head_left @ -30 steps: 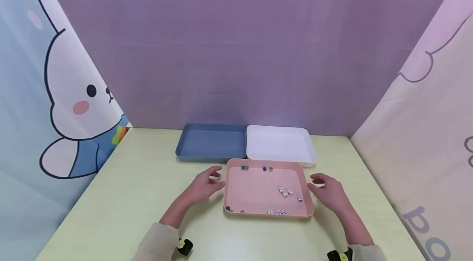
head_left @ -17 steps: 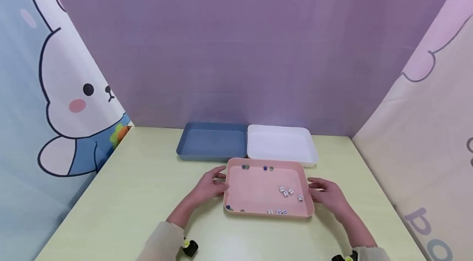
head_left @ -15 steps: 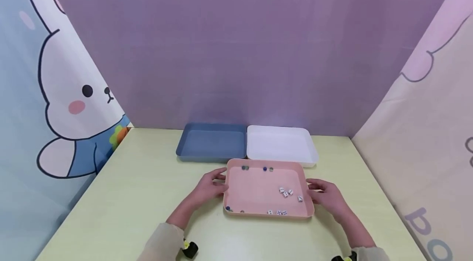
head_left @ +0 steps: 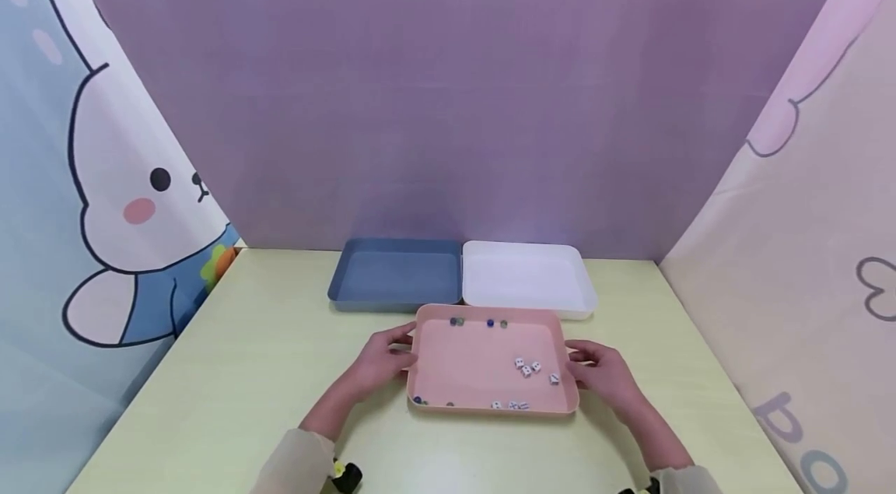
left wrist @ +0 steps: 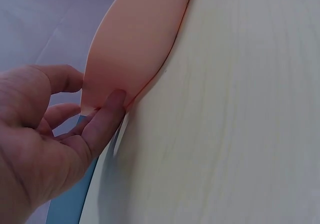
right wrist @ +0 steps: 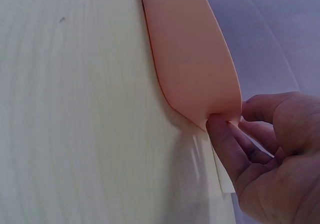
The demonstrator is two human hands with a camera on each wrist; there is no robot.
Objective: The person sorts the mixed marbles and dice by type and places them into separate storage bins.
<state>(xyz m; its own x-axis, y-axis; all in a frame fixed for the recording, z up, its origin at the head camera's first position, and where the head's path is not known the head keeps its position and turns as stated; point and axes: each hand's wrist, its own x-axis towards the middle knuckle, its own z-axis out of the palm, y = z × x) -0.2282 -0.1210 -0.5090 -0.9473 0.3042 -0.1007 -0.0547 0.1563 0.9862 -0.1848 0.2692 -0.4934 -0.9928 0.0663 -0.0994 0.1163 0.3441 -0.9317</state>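
A shallow pink tray (head_left: pixel 476 354) lies in the middle of the head view. Several white dice (head_left: pixel 536 366) are in its right half and along its near edge. Small round blue and greenish marbles (head_left: pixel 456 321) sit at the far edge and in the near left corner. My left hand (head_left: pixel 379 360) grips the tray's left end, fingertips on its side wall and rim, as the left wrist view shows. At the right end, my right hand (head_left: pixel 603 373) holds the wall in the same way, with one fingertip (right wrist: pixel 218 120) low on the outer side.
Behind the pink tray a blue tray (head_left: pixel 395 276) and a white tray (head_left: pixel 528 276) stand side by side. All three rest on a pale wooden table (head_left: pixel 280 338). A purple cloth (head_left: pixel 448 89) rises at the back, with patterned cloths at both sides.
Both hands have closed in from just beside the pink tray onto its two ends. The tray, dice and marbles with it, has shifted slightly left against the trays behind.
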